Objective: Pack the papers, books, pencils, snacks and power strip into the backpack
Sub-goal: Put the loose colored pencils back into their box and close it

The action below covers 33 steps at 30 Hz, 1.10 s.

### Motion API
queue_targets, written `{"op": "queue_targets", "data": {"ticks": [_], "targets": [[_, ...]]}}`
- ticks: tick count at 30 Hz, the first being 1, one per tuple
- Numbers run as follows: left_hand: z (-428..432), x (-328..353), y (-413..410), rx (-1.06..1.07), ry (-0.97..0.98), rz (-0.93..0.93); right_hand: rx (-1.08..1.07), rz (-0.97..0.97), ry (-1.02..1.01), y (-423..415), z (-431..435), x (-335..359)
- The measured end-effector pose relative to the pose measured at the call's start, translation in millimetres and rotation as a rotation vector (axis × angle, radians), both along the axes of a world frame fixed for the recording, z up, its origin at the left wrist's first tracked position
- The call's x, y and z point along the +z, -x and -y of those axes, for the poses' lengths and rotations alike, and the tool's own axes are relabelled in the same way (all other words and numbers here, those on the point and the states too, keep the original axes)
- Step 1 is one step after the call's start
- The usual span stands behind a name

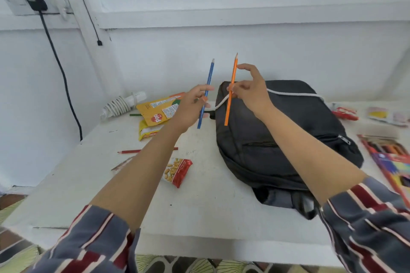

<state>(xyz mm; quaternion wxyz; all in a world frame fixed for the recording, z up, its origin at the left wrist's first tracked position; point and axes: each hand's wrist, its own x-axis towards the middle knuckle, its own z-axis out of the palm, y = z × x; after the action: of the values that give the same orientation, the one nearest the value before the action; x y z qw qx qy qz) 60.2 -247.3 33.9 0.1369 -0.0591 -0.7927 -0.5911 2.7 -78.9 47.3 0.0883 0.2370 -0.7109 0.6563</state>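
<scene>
A black backpack (281, 139) lies flat on the white table (199, 210), its zips closed. My left hand (190, 106) pinches a blue pencil (209, 77) upright, left of the bag's top. My right hand (246, 91) pinches an orange pencil (233, 73) upright above the bag's top edge. A red pencil (133, 151) and a green pencil (135, 114) lie on the table to the left. Yellow snack packets (158, 111) and a red peanut packet (177, 170) sit left of the bag. The white power strip (123, 104) with coiled cord rests by the wall.
A white cord (295, 94) runs across the bag's top. A box of coloured pencils (390, 155) lies at the right edge, with a red packet (346, 113) and pale sachets (386, 115) behind it. A black plug and cable (55, 55) hang on the left wall.
</scene>
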Motion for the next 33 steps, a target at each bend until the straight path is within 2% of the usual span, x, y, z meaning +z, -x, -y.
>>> {"op": "queue_targets", "data": {"ticks": [5, 10, 14, 19, 23, 33], "targets": [[-80, 15, 18, -0.113, -0.072, 0.023, -0.194, -0.051, -0.015, -4, -72, 13], [-174, 18, 36, -0.209, 0.019, -0.017, -0.359, -0.027, -0.033, 2, -167, 14], [-253, 14, 50, -0.257, 0.106, -0.016, -0.456, 0.040, -0.124, 9, -248, 7], [-344, -1, 70, -0.287, 0.205, 0.018, -0.457, 0.157, -0.247, 25, -342, -11], [-390, -19, 87, -0.281, 0.186, 0.109, -0.426, 0.240, -0.294, 38, -392, -35], [-430, -66, 111, -0.227, 0.186, 0.324, -0.362, 0.241, -0.367, 68, -416, -70]]}}
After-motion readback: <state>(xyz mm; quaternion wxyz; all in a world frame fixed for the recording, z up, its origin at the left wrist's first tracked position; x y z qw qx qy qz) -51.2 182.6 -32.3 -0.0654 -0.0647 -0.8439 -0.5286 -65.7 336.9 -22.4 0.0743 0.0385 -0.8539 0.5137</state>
